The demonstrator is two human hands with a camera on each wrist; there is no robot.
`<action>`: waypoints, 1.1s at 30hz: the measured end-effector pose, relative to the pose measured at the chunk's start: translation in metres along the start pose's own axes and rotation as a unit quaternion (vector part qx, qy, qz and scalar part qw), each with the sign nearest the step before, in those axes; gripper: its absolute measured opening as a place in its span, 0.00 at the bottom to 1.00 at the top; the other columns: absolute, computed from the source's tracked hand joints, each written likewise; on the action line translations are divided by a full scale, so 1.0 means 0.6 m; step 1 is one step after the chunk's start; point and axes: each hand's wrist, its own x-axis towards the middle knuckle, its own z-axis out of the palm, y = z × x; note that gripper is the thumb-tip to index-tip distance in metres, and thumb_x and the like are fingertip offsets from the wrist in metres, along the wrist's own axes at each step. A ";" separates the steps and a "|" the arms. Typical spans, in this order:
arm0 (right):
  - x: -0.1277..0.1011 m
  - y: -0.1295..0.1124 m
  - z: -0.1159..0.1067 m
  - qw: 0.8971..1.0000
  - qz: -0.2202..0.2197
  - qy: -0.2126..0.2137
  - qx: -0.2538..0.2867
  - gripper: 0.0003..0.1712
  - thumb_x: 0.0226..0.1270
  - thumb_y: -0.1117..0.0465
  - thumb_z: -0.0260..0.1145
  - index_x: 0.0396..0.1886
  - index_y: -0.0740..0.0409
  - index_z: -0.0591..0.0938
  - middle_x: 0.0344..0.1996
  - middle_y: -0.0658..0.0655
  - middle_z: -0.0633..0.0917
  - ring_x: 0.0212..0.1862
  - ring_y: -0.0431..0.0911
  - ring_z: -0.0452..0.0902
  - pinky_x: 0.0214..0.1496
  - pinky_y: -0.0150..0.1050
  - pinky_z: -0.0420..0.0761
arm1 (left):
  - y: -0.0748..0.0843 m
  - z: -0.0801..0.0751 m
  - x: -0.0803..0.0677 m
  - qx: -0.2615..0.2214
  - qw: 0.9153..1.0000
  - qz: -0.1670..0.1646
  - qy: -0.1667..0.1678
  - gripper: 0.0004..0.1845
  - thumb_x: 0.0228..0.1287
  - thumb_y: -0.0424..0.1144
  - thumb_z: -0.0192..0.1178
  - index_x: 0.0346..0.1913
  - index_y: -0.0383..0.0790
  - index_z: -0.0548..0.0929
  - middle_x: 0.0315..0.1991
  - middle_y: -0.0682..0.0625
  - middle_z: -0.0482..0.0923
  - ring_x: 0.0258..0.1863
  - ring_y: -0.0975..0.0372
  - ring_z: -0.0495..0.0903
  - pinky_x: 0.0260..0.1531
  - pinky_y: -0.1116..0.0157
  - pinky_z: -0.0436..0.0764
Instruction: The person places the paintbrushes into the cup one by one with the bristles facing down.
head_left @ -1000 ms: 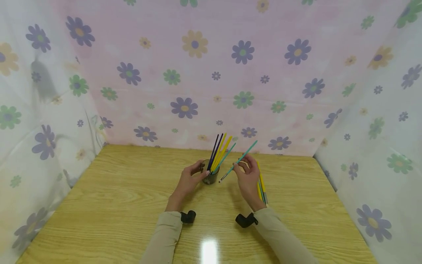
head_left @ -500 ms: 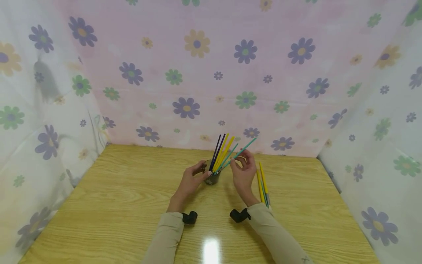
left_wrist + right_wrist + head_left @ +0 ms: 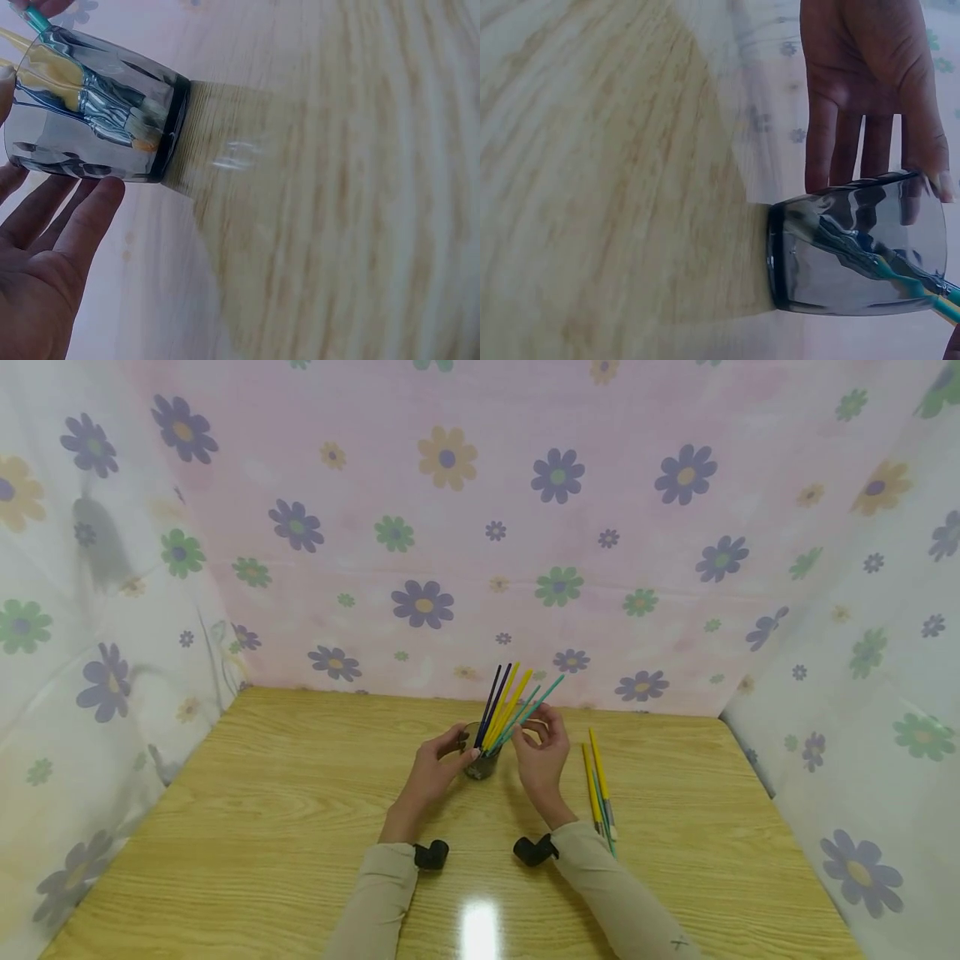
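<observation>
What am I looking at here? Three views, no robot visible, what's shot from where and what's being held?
No machine: a person works with two bare hands, wearing three cameras. The wide picture comes from a head camera looking down at a light wooden table inside a flower-print cloth enclosure. The two close-ups come from small black cameras strapped at each wrist, so they appear sideways.

On the table stands a clear dark-based glass cup full of thin paintbrushes with purple, yellow and teal handles. The left hand rests its fingers against the cup's side. The right hand has a grip on the teal-handled paintbrush, whose brush end is already inside the cup. A few loose yellow and teal paintbrushes lie on the table by the right forearm.
</observation>
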 end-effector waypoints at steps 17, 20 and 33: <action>-0.017 -0.043 0.026 0.998 0.061 0.000 -0.026 0.23 0.63 0.84 0.63 0.58 0.84 0.71 0.48 0.84 0.72 0.42 0.57 0.80 0.43 0.30 0.85 | 0.000 -0.001 0.001 -0.001 1.000 0.022 0.005 0.34 0.71 0.39 0.66 0.75 0.32 0.68 0.68 0.34 0.74 0.66 0.42 0.75 0.64 0.44 0.75; -0.018 -0.043 0.028 0.997 0.066 0.001 -0.027 0.23 0.63 0.84 0.62 0.57 0.85 0.71 0.48 0.84 0.71 0.43 0.61 0.79 0.43 0.30 0.85 | -0.001 -0.001 0.002 0.000 1.000 0.019 0.005 0.34 0.71 0.39 0.66 0.75 0.33 0.68 0.68 0.36 0.74 0.66 0.43 0.75 0.65 0.45 0.75; -0.016 -0.006 0.018 0.996 0.083 -0.002 -0.032 0.24 0.63 0.83 0.64 0.59 0.82 0.72 0.50 0.82 0.73 0.46 0.68 0.78 0.43 0.30 0.85 | 0.000 0.000 0.001 -0.014 1.000 0.010 0.001 0.33 0.71 0.37 0.65 0.75 0.32 0.67 0.70 0.33 0.71 0.68 0.39 0.72 0.67 0.42 0.72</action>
